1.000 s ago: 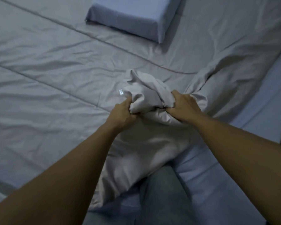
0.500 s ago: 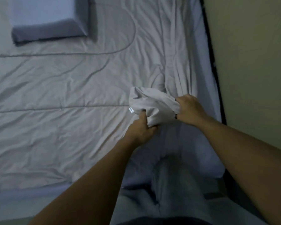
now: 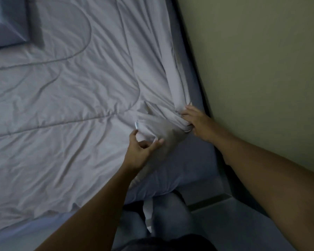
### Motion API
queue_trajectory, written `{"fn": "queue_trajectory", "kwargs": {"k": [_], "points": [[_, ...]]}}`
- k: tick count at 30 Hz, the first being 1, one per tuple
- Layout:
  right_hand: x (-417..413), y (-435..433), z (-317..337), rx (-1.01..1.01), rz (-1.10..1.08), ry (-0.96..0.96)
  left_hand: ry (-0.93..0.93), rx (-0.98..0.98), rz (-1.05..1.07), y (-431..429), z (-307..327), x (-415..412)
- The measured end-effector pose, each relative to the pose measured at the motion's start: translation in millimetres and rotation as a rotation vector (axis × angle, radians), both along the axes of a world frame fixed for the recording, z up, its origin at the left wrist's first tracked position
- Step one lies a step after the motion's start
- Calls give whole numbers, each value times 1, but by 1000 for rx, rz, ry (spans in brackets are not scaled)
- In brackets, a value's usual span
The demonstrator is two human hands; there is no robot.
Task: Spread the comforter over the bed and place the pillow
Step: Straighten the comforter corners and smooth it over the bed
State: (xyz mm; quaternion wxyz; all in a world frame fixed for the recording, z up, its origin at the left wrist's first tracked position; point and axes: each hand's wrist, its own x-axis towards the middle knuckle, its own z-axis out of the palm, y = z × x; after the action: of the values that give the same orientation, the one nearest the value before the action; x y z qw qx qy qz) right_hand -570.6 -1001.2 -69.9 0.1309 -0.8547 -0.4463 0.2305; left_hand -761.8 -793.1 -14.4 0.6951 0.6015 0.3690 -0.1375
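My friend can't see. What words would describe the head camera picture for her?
Two bare hands are at the bunched corner of a pale grey quilted comforter on a bed beside an olive-green wall: the right hand rests on the folds, the left hand touches the corner. A blue-grey rectangular pillow lies at top left.
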Motion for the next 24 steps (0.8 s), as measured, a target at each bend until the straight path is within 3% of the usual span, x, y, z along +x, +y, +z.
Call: {"fn": "queue_trajectory", "kwargs": {"k": [5,9,10,12,14,20,24], "points": [[5,-58,-4,8,-263,198,-133,199,-376,-62,-30,15],[18,-99,-3,-195,-434,339,-271,526,-1007,-116,-58,16],[20,-105,-1,-291,-469,351,-297,543,-1141,-126,-62,15],[22,-115,-2,-389,-574,352,-161,422,-1307,-143,-63,12],[14,-118,-1,-405,-602,331,-88,406,-1352,-152,-70,10],[-28,-118,3,-396,-629,231,-64,605,-1274,-136,-66,31],[-63,-124,-12,-301,-842,285,-131,706,-1282,-113,-64,56]]}}
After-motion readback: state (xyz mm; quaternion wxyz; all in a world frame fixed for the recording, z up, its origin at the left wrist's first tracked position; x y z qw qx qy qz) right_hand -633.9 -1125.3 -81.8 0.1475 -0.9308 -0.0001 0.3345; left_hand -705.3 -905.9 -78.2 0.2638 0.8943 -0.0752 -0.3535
